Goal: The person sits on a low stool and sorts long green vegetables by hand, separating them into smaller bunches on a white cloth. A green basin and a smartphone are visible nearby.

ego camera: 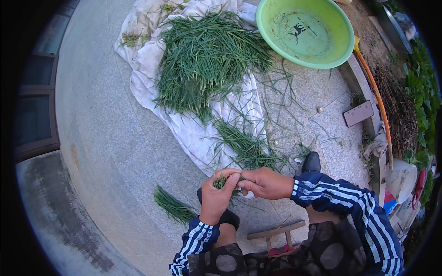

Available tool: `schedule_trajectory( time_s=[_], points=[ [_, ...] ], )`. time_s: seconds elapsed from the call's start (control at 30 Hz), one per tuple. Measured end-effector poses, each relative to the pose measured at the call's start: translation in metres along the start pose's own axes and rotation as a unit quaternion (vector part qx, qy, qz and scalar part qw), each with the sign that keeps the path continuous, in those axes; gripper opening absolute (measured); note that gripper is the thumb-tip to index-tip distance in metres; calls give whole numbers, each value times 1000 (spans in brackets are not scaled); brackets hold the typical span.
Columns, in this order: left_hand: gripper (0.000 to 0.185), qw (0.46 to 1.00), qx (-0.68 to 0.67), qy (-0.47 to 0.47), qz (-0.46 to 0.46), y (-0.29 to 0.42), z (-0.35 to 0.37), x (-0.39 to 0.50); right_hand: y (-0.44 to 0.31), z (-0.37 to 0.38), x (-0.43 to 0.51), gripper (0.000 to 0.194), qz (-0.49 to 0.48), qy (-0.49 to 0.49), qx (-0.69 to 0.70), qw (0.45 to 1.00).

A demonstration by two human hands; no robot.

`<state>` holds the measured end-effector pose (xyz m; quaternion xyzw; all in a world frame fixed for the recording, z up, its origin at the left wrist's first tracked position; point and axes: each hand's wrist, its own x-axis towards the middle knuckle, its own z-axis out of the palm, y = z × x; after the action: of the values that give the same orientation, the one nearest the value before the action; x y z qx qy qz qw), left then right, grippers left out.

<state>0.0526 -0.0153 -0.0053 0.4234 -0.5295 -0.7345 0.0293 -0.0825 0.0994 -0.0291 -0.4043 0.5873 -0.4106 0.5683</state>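
My left hand (217,196) is closed around a small bunch of green chives (220,181), whose cut ends poke up between thumb and fingers. Right beside it, my right hand (264,183) pinches at the edge of the same bunch with thumb and forefinger; what lies between those fingertips is too small to tell. Beyond my hands a loose pile of chives (248,146) rests partly on a white cloth (193,138). Farther off, a large heap of chives (210,62) covers the cloth. To the left, a neat bundle of chives (172,203) lies on the paving.
A green plastic basin (310,58) stands at the far right. A phone (358,114) rests by the low kerb (359,81), near an orange-handled tool (376,93). A white bucket (402,179) is at right. Below my hands is a small wooden stool (276,230).
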Motion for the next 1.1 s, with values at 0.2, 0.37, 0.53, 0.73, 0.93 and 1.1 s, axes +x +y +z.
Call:
schedule_trajectory(
  time_s=[0.2, 0.37, 0.53, 0.73, 0.93, 1.1],
  points=[
    [20, 998, 66, 2, -8, -11, -12, -2, 16, 19, -10, 24, 40, -46, 19, 998],
    [22, 973, -100, 159, 137, 5, -48, 4, 109, 20, -31, 24, -5, -34, -234, 972],
    [23, 962, -81, 159, 206, 4, -54, 0, 121, -16, -14, 21, 91, 138, -322, 932],
    [22, 968, -205, 33, 141, 5, -44, 3, 134, -9, -3, 43, 58, 86, -516, 850],
    [19, 965, -259, 10, 25, -4, -39, 2, 114, -77, -16, 26, 204, 201, -62, 956],
    [14, 979, -203, -2, -32, -7, -37, 1, 94, -86, -24, 26, 237, 201, 204, 928]
  ],
)
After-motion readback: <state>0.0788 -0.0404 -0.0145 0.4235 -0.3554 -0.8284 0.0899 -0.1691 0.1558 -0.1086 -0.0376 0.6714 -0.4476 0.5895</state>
